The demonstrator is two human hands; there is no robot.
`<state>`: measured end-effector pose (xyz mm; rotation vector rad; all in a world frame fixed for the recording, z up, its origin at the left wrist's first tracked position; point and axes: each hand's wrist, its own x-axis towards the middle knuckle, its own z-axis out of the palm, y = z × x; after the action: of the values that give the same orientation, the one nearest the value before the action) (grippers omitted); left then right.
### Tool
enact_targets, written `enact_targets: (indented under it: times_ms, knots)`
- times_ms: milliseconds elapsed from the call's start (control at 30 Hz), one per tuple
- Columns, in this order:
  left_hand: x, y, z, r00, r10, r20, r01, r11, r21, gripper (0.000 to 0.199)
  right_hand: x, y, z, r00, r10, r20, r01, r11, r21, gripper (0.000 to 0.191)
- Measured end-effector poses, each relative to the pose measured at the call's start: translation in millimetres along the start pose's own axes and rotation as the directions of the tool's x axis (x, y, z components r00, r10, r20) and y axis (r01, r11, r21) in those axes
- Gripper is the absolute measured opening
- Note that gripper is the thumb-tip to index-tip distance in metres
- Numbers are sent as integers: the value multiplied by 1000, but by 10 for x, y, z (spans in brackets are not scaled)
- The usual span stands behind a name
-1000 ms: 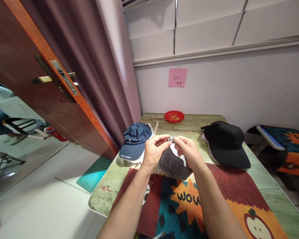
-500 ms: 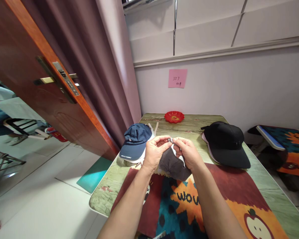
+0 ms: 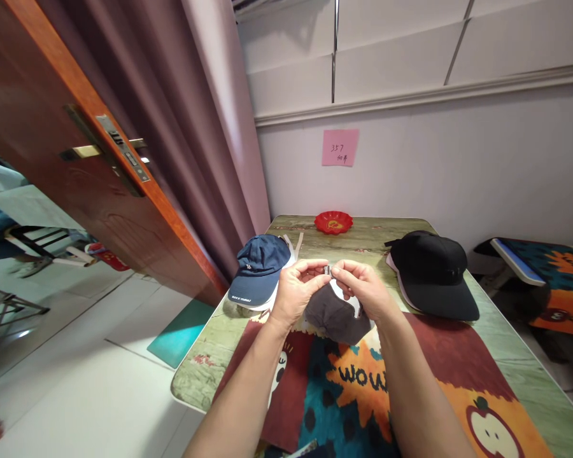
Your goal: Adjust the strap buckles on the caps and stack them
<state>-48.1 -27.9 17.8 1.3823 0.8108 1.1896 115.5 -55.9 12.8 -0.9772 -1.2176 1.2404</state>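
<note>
A dark grey cap hangs below my two hands, over the middle of the table, with its pale inside edge showing at the back opening. My left hand is closed, pinching a small metal buckle of the cap's back strap between thumb and fingertips. Close beside it, my right hand pinches the strap end at the buckle; the strap itself is mostly hidden by the fingers. To the left lies a navy blue cap with white lettering on its brim. On the right sits a black cap.
A red scalloped dish stands at the back of the wood-patterned table. A colourful mat covers the table's front. At left is an open brown door beside a purple curtain. Another table stands at right.
Both hands stay at the buckle. My right hand has turned slightly and shifted a little to the right, and the grey cap has swung slightly with it.
</note>
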Motion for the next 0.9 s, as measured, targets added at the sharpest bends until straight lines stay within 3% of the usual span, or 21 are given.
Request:
enact_targets:
  times_ms: [300,567,900]
  knots:
    - [-4,30,9,994,98,44,-104,978,181,25,7,28,-28,991,-48,-124,37,995,-89,41]
    - [-15,40,-12,999,13,31,-16,994,109,30,26,62,16,994,-51,-97,53,999,10,40]
    - [-44,84,-10,997,-70,31,70,998,-6,31,9,66,57,995,-80,-68,76,996,-56,38]
